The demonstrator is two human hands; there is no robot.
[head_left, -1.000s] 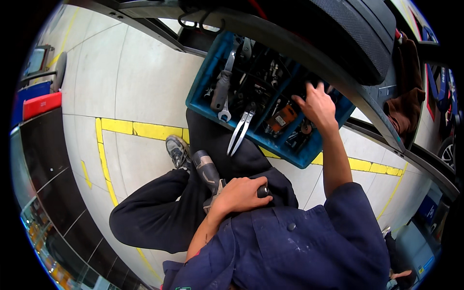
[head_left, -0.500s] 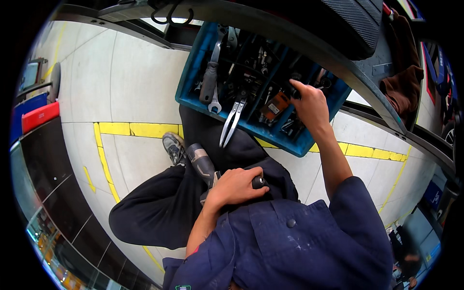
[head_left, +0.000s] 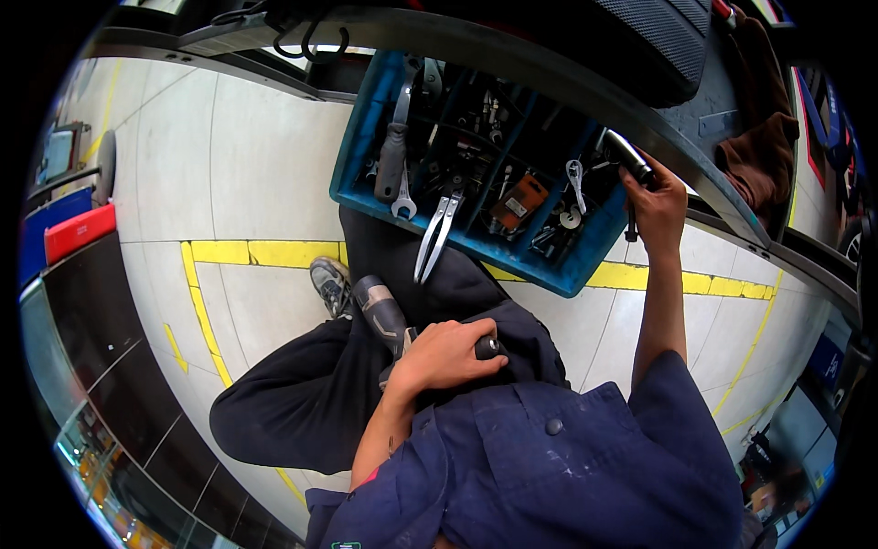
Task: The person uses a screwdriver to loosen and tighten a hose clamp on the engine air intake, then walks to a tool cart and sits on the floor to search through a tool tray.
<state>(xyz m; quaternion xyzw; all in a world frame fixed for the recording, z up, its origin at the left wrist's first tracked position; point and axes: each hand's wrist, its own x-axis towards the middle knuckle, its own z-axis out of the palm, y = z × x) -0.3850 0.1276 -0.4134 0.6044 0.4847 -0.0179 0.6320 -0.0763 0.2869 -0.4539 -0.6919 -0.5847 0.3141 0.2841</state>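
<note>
My right hand (head_left: 660, 206) is closed round a shiny metal cylinder (head_left: 629, 154) with a black end, over the right edge of the blue divided tool tray (head_left: 430, 224). A slim black piece (head_left: 631, 225) hangs below those fingers; whether it is part of the cylinder I cannot tell. On my lap, my left hand (head_left: 446, 355) wraps round a grey-and-black cordless power tool (head_left: 382, 306), its black nose (head_left: 489, 347) showing past the fingers. Among the tray's contents are a small ratchet (head_left: 575, 186), an orange-and-black box (head_left: 519, 203) and several loose metal parts.
Long-handled pliers (head_left: 437, 238) jut over the tray's near edge. A grey-handled tool (head_left: 393, 163) and an open-end wrench (head_left: 403, 203) lie at its left. Above runs a dark metal frame (head_left: 512, 50), with a black case (head_left: 649, 46) and a brown cloth (head_left: 754, 165).
My right hand has moved right from inside the tray, now with the metal cylinder raised in it. The small ratchet has come into view. My left hand has hardly moved.
</note>
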